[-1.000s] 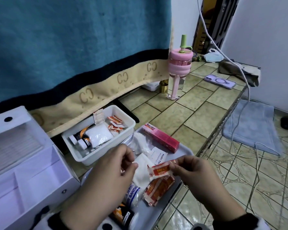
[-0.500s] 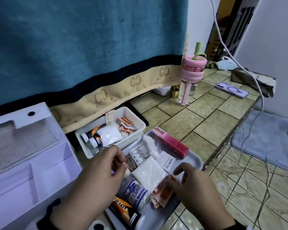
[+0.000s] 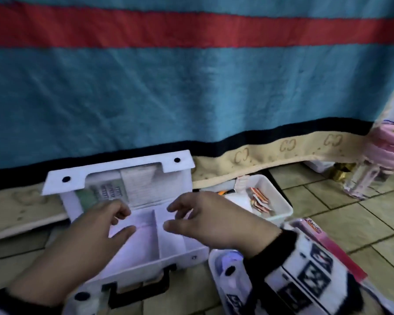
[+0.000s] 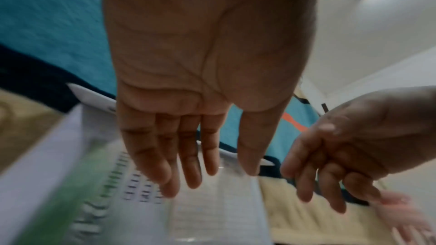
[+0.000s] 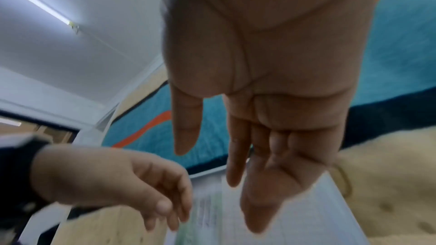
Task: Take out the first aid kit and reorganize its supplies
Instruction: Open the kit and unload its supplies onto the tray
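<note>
Both hands empty, fingers loosely spread: left hand (image 3: 93, 233) and right hand (image 3: 205, 220) hover over the open first aid kit (image 3: 150, 237), its compartments directly beneath the fingertips (seemingly bare, though blurred). Kit's long axis runs left-right; hands equally near.

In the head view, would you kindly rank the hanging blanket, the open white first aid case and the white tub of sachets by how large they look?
1. Hanging blanket, filling most of the frame.
2. Open white first aid case, much smaller.
3. White tub, smallest, though the right hand hides part of it and it sits farther back.
</note>
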Available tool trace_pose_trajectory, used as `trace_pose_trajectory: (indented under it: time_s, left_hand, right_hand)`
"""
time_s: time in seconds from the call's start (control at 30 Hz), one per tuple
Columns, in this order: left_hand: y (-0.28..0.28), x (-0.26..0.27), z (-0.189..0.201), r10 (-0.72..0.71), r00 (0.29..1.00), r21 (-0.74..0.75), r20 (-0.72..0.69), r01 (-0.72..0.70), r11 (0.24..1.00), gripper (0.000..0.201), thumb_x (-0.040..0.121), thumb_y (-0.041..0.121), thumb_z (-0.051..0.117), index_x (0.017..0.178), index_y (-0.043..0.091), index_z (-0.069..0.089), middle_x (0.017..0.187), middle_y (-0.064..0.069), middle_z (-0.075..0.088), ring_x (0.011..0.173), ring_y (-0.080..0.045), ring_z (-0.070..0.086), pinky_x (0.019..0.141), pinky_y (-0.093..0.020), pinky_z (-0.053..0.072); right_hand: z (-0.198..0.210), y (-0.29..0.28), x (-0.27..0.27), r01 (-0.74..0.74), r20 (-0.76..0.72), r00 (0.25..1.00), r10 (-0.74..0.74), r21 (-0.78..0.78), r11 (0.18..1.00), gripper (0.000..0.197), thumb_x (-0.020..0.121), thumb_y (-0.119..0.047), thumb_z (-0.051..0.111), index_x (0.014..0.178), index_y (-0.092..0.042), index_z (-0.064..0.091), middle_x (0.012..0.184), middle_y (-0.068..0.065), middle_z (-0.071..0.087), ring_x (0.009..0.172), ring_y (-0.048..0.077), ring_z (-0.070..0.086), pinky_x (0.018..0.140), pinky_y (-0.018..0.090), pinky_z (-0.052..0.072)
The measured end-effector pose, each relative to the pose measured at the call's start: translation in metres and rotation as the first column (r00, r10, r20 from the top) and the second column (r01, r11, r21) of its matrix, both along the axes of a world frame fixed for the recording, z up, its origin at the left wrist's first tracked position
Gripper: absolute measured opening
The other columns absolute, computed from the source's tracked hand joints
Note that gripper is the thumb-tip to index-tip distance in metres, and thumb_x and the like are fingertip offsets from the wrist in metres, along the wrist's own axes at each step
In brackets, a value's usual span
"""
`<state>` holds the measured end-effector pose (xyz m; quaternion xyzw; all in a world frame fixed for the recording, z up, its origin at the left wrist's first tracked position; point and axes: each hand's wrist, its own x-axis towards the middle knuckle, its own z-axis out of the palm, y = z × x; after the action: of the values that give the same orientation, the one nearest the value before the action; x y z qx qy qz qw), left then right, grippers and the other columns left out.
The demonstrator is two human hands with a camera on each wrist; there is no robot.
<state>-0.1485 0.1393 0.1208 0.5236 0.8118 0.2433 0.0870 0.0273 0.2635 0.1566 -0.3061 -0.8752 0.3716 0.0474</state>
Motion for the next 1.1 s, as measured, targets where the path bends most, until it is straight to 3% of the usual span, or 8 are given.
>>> trace_pose_trajectory:
  time_s: [0.07, 0.13, 0.33, 0.5, 0.57, 0.8, 0.97, 1.1]
  left_hand:
    - [-0.004, -0.022, 0.000, -0.019, 0.995, -0.080, -0.101, 0.011, 0.997, 0.021, 0.085, 0.038, 0.061, 0.102, 0.038, 0.048, 0.113, 0.017, 0.051, 0.095, -0.005, 0.050, 0.081, -0.026, 0.042]
    - [-0.005, -0.039, -0.002, -0.064, 0.982, -0.137, -0.177, 0.039, 0.990, 0.036, 0.087, 0.038, 0.059, 0.120, 0.034, 0.046, 0.129, 0.016, 0.041, 0.114, -0.008, 0.043, 0.092, -0.024, 0.038]
    - [-0.007, -0.071, -0.005, -0.076, 0.931, 0.034, -0.356, 0.094, 0.995, 0.057, 0.085, 0.022, 0.062, 0.138, 0.019, 0.040, 0.147, 0.003, 0.033, 0.135, -0.014, 0.027, 0.110, -0.024, 0.020]
    - [0.008, -0.075, 0.002, 0.021, 0.929, 0.182, -0.369, 0.050, 0.982, 0.035, 0.086, 0.017, 0.035, 0.114, 0.017, 0.055, 0.102, 0.002, 0.059, 0.099, -0.018, 0.051, 0.089, -0.030, 0.039]
    - [0.016, -0.074, 0.010, 0.050, 0.954, 0.205, -0.296, 0.012, 0.979, 0.030, 0.086, 0.006, 0.040, 0.104, 0.016, 0.061, 0.093, 0.005, 0.059, 0.090, -0.020, 0.058, 0.081, -0.034, 0.046]
    - [0.027, -0.069, 0.020, 0.142, 0.959, 0.095, -0.245, -0.122, 0.988, 0.018, 0.073, 0.003, 0.071, 0.087, 0.014, 0.067, 0.090, -0.001, 0.063, 0.074, -0.019, 0.053, 0.073, -0.029, 0.044]
    - [0.030, -0.058, 0.020, 0.138, 0.926, -0.014, -0.351, -0.152, 0.988, 0.005, 0.085, 0.017, 0.063, 0.082, 0.018, 0.059, 0.086, 0.000, 0.052, 0.077, -0.023, 0.058, 0.068, -0.037, 0.050]
    - [0.029, -0.061, 0.017, 0.118, 0.898, -0.008, -0.424, -0.134, 0.991, 0.027, 0.075, -0.001, 0.063, 0.065, 0.020, 0.050, 0.074, 0.001, 0.039, 0.066, -0.025, 0.051, 0.057, -0.040, 0.050]
  right_hand:
    - [-0.004, 0.009, -0.028, -0.096, 0.158, 0.984, 0.082, 0.081, 0.992, 0.057, 0.085, -0.045, 0.061, 0.134, -0.020, 0.048, 0.130, 0.000, 0.056, 0.115, 0.016, 0.054, 0.093, 0.026, 0.043]
    - [-0.006, 0.016, -0.047, -0.097, 0.225, 0.973, 0.058, 0.164, 0.982, 0.061, 0.088, -0.041, 0.059, 0.139, -0.014, 0.040, 0.138, 0.007, 0.050, 0.124, 0.022, 0.048, 0.099, 0.028, 0.041]
    - [0.002, 0.031, -0.078, 0.108, -0.156, 0.987, -0.041, 0.445, 0.889, 0.043, 0.089, -0.016, 0.052, 0.131, -0.012, 0.048, 0.132, 0.007, 0.050, 0.123, 0.022, 0.046, 0.099, 0.021, 0.030]
    - [0.000, 0.043, -0.095, 0.057, -0.117, 0.993, 0.003, 0.503, 0.862, 0.032, 0.092, -0.008, 0.042, 0.118, -0.017, 0.059, 0.118, 0.006, 0.060, 0.113, 0.024, 0.053, 0.094, 0.030, 0.043]
    - [0.000, 0.044, -0.096, 0.044, -0.091, 0.996, 0.005, 0.523, 0.851, 0.020, 0.094, -0.018, 0.046, 0.109, -0.020, 0.060, 0.112, 0.004, 0.062, 0.103, 0.027, 0.059, 0.087, 0.034, 0.047]
    - [0.002, 0.039, -0.098, -0.003, 0.054, 0.998, -0.027, 0.496, 0.868, 0.030, 0.079, -0.032, 0.071, 0.104, -0.016, 0.065, 0.121, 0.002, 0.048, 0.106, 0.024, 0.055, 0.089, 0.038, 0.049]
    - [-0.006, 0.035, -0.099, -0.012, 0.007, 1.000, 0.010, 0.617, 0.787, 0.019, 0.084, -0.010, 0.056, 0.100, -0.013, 0.065, 0.118, 0.004, 0.051, 0.107, 0.027, 0.053, 0.081, 0.031, 0.046]
    - [-0.002, 0.033, -0.092, -0.007, -0.041, 0.998, 0.049, 0.693, 0.721, 0.014, 0.087, -0.012, 0.050, 0.091, -0.024, 0.055, 0.098, -0.001, 0.061, 0.099, 0.025, 0.055, 0.072, 0.031, 0.030]
